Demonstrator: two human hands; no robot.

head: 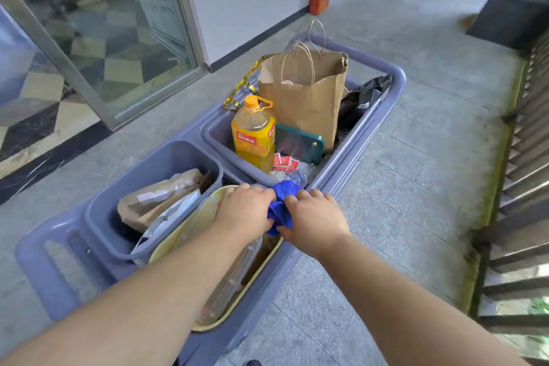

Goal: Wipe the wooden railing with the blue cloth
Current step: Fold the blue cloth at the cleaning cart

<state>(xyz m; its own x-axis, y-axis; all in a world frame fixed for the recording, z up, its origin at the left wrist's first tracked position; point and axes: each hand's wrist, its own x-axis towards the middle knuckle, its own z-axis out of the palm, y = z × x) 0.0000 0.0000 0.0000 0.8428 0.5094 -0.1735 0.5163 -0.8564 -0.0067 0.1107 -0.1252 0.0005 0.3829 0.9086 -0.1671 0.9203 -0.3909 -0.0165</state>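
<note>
Blue cloth (280,205) sits bunched between both hands over the near end of the grey cart (386,104), and that cart serves as the marker for everything else. The left hand (245,211) and the right hand (315,217) are both closed on the cloth from either side, fingers curled over it and pinching the fabric, so only a crumpled middle part shows. This looks like the pick-up stage: the cloth is being gathered at the cart, and no wiping has begun. The wooden railing (523,187) runs along the floor edge well to the right of the cart, apart from both hands, so the next move calls for lifting the cloth clear of the cart, turning right and pressing it flat on a rail. Inside the cart, past the hands, stand a yellow bottle (254,134) and a brown paper bag (303,98), with a grey bin (154,166) at the cart's left. How much cloth hangs below the hands is hidden, and whether it rests on the cart's rim cannot be told. The railing is cut off by the frame edge and smeared by the lens, so its top rail and its state are hard to make out.
</note>
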